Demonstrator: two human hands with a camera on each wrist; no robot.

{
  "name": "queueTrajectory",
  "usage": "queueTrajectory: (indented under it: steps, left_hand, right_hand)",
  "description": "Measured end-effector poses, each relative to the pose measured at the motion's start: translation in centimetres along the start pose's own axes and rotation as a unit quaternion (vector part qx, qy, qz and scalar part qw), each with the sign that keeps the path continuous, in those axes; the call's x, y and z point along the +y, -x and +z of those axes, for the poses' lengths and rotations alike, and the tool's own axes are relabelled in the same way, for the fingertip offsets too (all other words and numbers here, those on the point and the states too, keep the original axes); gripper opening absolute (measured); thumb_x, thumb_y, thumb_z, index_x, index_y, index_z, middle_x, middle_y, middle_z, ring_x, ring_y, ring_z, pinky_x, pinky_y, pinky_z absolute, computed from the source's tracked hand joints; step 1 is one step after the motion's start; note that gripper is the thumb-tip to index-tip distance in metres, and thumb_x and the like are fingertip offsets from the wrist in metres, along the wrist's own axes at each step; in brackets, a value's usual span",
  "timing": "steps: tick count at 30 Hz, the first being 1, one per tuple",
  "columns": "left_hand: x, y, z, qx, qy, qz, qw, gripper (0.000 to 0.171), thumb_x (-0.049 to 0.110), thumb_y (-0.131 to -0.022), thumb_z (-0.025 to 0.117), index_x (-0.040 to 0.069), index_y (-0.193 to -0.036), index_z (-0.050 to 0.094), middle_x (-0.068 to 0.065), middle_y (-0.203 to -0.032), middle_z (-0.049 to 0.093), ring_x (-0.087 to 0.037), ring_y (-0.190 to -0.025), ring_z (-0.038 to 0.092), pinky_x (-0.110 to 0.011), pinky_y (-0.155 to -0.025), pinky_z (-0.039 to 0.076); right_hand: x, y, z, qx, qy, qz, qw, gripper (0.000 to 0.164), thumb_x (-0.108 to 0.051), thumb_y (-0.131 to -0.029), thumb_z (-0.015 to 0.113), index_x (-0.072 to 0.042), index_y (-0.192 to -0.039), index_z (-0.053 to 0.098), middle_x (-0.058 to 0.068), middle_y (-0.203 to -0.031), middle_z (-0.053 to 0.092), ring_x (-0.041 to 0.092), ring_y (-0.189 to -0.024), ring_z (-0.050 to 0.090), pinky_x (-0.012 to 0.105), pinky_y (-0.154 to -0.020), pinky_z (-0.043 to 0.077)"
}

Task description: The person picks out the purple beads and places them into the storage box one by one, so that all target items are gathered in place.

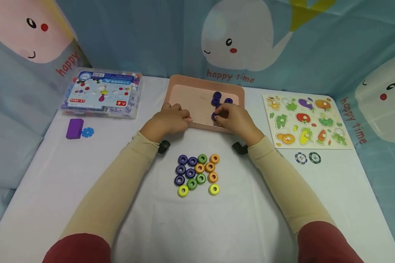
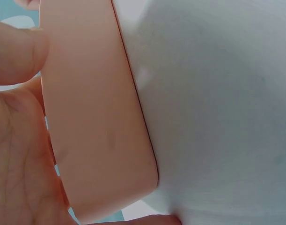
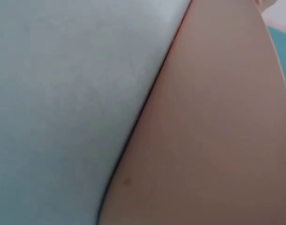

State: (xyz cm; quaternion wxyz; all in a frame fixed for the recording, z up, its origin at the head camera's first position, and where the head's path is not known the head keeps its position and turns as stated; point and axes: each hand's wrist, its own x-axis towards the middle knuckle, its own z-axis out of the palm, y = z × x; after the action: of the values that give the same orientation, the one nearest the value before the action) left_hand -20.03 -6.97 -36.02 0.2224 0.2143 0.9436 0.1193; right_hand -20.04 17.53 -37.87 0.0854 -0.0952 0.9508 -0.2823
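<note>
My left hand (image 1: 171,122) grips the front left corner of the shallow pink tray (image 1: 192,100), its fingers bent over the rim. In the left wrist view the thumb (image 2: 21,56) lies against the rim and the palm hangs over the wall. Over the tray's front right part, my right hand (image 1: 237,120) pinches a dark blue ring (image 1: 213,116) between thumb and index finger; the hand partly hides it. Several more dark blue rings (image 1: 215,102) lie just beyond it in the tray. The right wrist view shows only the tray's outer wall (image 3: 213,122) and the cloth, no fingers.
In front of the tray lie several dark blue rings (image 1: 179,183), orange rings (image 1: 212,181), green rings (image 1: 192,188) and yellow rings (image 1: 214,193). A clear box (image 1: 102,91), purple block (image 1: 74,128) and blue disc (image 1: 87,132) are left. Right are a vegetable puzzle board (image 1: 296,129) and two chips (image 1: 314,157).
</note>
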Motion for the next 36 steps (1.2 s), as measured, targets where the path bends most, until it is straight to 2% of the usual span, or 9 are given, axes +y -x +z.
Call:
queueTrajectory:
  steps: [5,11,18,21,25,28,30,36]
  left_hand:
    - [0.0,-0.2,0.0,0.001,-0.012,0.003,0.9999,0.043,0.037,-0.105,0.034,0.017,-0.134,0.060,-0.011,-0.134,0.052,-0.028,-0.127,0.039,-0.046,-0.109,0.023]
    - [0.0,-0.3,0.4,0.000,0.007,-0.006,1.0000,0.043,0.038,-0.105,0.037,0.017,-0.134,0.060,-0.012,-0.136,0.051,-0.033,-0.129,0.034,-0.049,-0.108,0.029]
    - [0.0,-0.2,0.3,-0.001,0.003,-0.007,1.0000,0.044,0.038,-0.105,0.035,0.018,-0.136,0.058,-0.012,-0.138,0.049,-0.033,-0.130,0.033,-0.049,-0.108,0.030]
    - [0.0,-0.1,0.2,0.000,0.005,-0.008,1.0000,0.044,0.039,-0.105,0.035,0.018,-0.136,0.058,-0.012,-0.138,0.048,-0.033,-0.130,0.032,-0.049,-0.108,0.031]
    - [-0.1,-0.2,0.1,-0.002,0.005,-0.011,0.9999,0.044,0.040,-0.105,0.035,0.018,-0.136,0.058,-0.012,-0.139,0.048,-0.034,-0.131,0.032,-0.050,-0.108,0.030]
    - [-0.1,-0.3,0.1,0.000,0.002,-0.012,0.9999,0.044,0.040,-0.105,0.036,0.018,-0.136,0.059,-0.012,-0.140,0.049,-0.034,-0.131,0.032,-0.051,-0.109,0.030]
    - [-0.2,-0.3,0.1,-0.001,0.001,-0.010,0.9999,0.043,0.039,-0.105,0.036,0.017,-0.135,0.059,-0.013,-0.140,0.049,-0.034,-0.132,0.033,-0.051,-0.110,0.029]
    - [-0.2,-0.2,0.1,-0.003,0.004,-0.004,1.0000,0.043,0.039,-0.106,0.035,0.017,-0.133,0.059,-0.012,-0.139,0.048,-0.034,-0.131,0.032,-0.050,-0.109,0.029]
  right_hand:
    - [0.3,-0.4,0.1,0.025,0.013,0.008,1.000,0.016,-0.026,-0.098,0.066,-0.018,-0.111,0.069,0.002,-0.108,0.069,0.019,-0.096,0.063,0.041,-0.087,0.051]
    - [0.4,-0.4,0.1,0.027,0.021,0.024,0.999,0.017,-0.026,-0.100,0.064,-0.017,-0.113,0.068,0.002,-0.113,0.068,0.019,-0.098,0.063,0.041,-0.088,0.052]
    - [0.2,-0.5,0.0,0.025,0.024,0.018,0.999,0.018,-0.025,-0.100,0.063,-0.016,-0.114,0.067,0.003,-0.114,0.067,0.020,-0.098,0.062,0.042,-0.089,0.051]
    - [-0.1,-0.2,0.0,0.039,0.031,0.006,0.999,0.019,-0.026,-0.098,0.065,-0.015,-0.113,0.069,0.004,-0.115,0.066,0.021,-0.102,0.061,0.042,-0.092,0.050]
    - [-1.2,1.5,0.2,0.077,0.041,-0.050,0.995,0.017,-0.025,-0.096,0.068,-0.014,-0.107,0.071,0.005,-0.115,0.068,0.023,-0.110,0.060,0.041,-0.099,0.047]
    - [-2.8,3.6,0.6,0.079,0.049,-0.115,0.989,0.014,-0.023,-0.094,0.069,-0.014,-0.104,0.071,0.003,-0.113,0.069,0.023,-0.111,0.059,0.040,-0.101,0.045]
    - [-3.9,5.3,1.0,0.054,0.052,-0.154,0.985,0.013,-0.025,-0.094,0.070,-0.017,-0.104,0.071,-0.001,-0.112,0.070,0.021,-0.111,0.059,0.039,-0.101,0.044]
    - [-6.2,8.9,3.1,-0.076,0.074,-0.242,0.965,0.011,-0.026,-0.094,0.071,-0.019,-0.102,0.073,-0.006,-0.110,0.070,0.014,-0.109,0.059,0.034,-0.100,0.045]
